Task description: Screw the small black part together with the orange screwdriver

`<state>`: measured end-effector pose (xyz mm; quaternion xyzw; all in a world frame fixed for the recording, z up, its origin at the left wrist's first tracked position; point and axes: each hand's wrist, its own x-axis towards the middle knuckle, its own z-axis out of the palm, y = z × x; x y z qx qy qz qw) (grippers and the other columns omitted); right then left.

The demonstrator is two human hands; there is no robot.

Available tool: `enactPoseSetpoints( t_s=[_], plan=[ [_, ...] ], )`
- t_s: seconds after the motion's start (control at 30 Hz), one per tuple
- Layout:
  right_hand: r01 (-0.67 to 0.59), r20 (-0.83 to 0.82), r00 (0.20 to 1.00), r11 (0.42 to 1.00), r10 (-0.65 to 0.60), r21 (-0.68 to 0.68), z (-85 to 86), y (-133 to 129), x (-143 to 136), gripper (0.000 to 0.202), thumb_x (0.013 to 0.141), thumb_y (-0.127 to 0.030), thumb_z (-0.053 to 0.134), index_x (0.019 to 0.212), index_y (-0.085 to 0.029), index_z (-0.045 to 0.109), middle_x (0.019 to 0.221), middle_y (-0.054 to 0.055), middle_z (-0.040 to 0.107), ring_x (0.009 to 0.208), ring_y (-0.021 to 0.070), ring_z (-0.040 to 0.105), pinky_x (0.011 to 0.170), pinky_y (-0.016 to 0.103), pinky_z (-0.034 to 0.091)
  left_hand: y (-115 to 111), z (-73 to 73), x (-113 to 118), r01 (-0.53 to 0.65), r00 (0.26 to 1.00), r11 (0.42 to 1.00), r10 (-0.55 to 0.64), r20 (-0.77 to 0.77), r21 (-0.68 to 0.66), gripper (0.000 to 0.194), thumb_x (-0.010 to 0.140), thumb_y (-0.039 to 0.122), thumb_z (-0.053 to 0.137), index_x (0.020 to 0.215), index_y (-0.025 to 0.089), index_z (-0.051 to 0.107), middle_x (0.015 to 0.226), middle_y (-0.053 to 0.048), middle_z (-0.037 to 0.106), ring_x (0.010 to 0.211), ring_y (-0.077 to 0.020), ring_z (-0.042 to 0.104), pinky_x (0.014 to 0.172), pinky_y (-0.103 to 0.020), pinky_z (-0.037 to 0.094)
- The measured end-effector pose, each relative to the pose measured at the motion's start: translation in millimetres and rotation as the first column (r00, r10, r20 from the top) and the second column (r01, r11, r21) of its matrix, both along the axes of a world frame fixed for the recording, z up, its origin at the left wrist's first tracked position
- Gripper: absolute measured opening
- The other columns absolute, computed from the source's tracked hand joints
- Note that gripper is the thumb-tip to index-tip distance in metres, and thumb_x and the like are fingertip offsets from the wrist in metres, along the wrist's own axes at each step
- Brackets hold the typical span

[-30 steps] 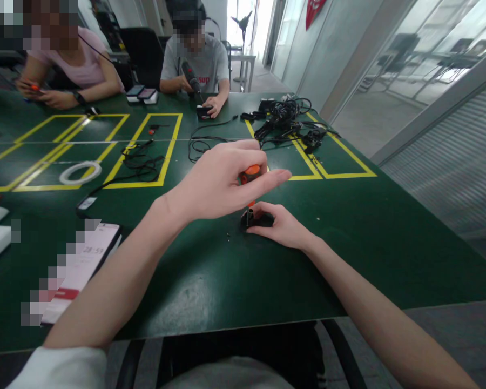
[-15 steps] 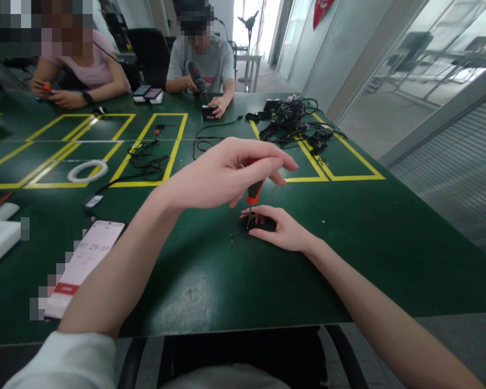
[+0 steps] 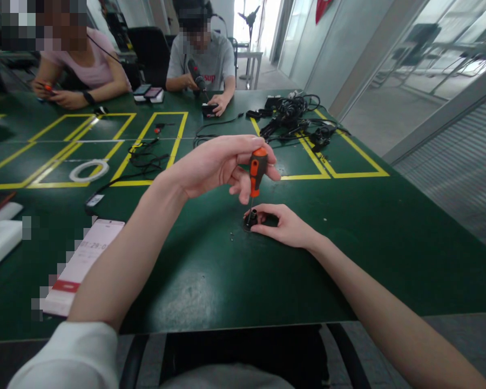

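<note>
My left hand (image 3: 227, 165) holds an orange and dark grey screwdriver (image 3: 258, 170) at its handle, the fingers round its upper part. The screwdriver stands nearly upright, and its thin shaft runs down to a small black round part (image 3: 250, 220) on the table. With thumb and fingers my right hand (image 3: 281, 226) grips that black part from the right side. A short cylinder sticks up from the part. Where exactly the screwdriver tip meets it is too small to tell. A few tiny screws (image 3: 231, 236) lie on the table just left of the part.
A phone (image 3: 81, 259) lies under my left forearm, with a white box (image 3: 4, 243) beyond it. Black cables (image 3: 148, 159), a white ring (image 3: 89, 170) and a cable heap (image 3: 289, 116) rest on the green table (image 3: 389, 243). Two people sit across; one holds a power driver (image 3: 197, 75).
My left hand has rolled over, its fingers now curled at the screwdriver handle, which shows more fully. My right hand stays on the black part.
</note>
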<state>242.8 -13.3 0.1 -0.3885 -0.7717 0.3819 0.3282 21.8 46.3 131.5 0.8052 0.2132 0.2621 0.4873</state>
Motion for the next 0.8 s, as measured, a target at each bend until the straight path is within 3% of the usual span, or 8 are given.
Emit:
enactPoseSetpoints(
  t_s=[0.2,0.37,0.47,0.6,0.7,0.8],
  plan=[
    [0.04,0.01,0.999,0.999,-0.04,0.022,-3.4,0.9,0.7,0.029,0.087,-0.038,0.08,0.108,-0.018,0.078,0.089,0.005,0.078,0.073,0.0197,0.068,0.071,0.035,0.057,-1.9,-0.6,-1.2,-0.077,0.997,0.994,0.075,0.025,0.078,0.037,0.105,0.05,0.057,0.116,0.02,0.074,0.087,-0.005,0.074,0.059,-0.0113,0.067,0.045,-0.02,0.048],
    [0.106,0.007,0.994,0.993,-0.106,0.047,-5.1,2.3,1.1,0.031,0.086,-0.04,0.081,0.107,-0.018,0.078,0.084,0.004,0.076,0.068,0.0183,0.064,0.066,0.033,0.053,-3.9,0.3,-1.0,-0.118,0.993,0.983,0.118,0.009,0.139,0.038,0.103,0.053,0.061,0.1,0.018,0.076,0.072,-0.002,0.065,0.058,-0.0118,0.065,0.045,-0.02,0.048],
    [0.128,0.013,0.992,0.99,-0.129,0.051,-5.2,3.2,1.6,0.031,0.086,-0.041,0.081,0.105,-0.017,0.078,0.081,0.003,0.074,0.067,0.0176,0.063,0.066,0.032,0.052,-3.1,0.1,1.1,-0.113,0.994,0.993,0.112,0.018,0.045,0.039,0.104,0.053,0.059,0.098,0.016,0.07,0.085,-0.006,0.072,0.062,-0.013,0.07,0.05,-0.022,0.053],
    [0.138,0.036,0.99,0.99,-0.139,0.042,-6.1,4.0,2.3,0.033,0.086,-0.044,0.081,0.105,-0.018,0.077,0.076,0.002,0.071,0.066,0.017,0.062,0.065,0.031,0.052,-0.2,-1.2,2.7,-0.074,0.992,0.976,0.093,0.08,-0.207,0.036,0.103,0.049,0.058,0.105,0.014,0.064,0.102,-0.011,0.076,0.067,-0.0155,0.074,0.052,-0.022,0.053],
    [0.143,0.046,0.988,0.989,-0.145,0.037,-6.7,4.2,2.7,0.035,0.086,-0.046,0.08,0.107,-0.018,0.077,0.076,0.001,0.071,0.066,0.0168,0.062,0.065,0.03,0.052,-1.2,-0.4,1.5,-0.049,0.992,0.942,0.085,0.094,-0.332,0.033,0.095,0.041,0.072,0.112,0.014,0.064,0.097,-0.008,0.075,0.059,-0.0096,0.067,0.049,-0.018,0.045],
    [0.139,0.058,0.988,0.99,-0.141,0.04,-6.4,4.0,3.2,0.035,0.086,-0.045,0.08,0.107,-0.017,0.077,0.077,0.002,0.072,0.067,0.0173,0.062,0.066,0.031,0.053,-6.1,3.1,0.6,-0.058,0.992,0.93,0.094,0.083,-0.364,0.035,0.087,0.032,0.081,0.116,0.017,0.068,0.086,-0.002,0.07,0.054,-0.0048,0.058,0.046,-0.016,0.037]
  ],
)
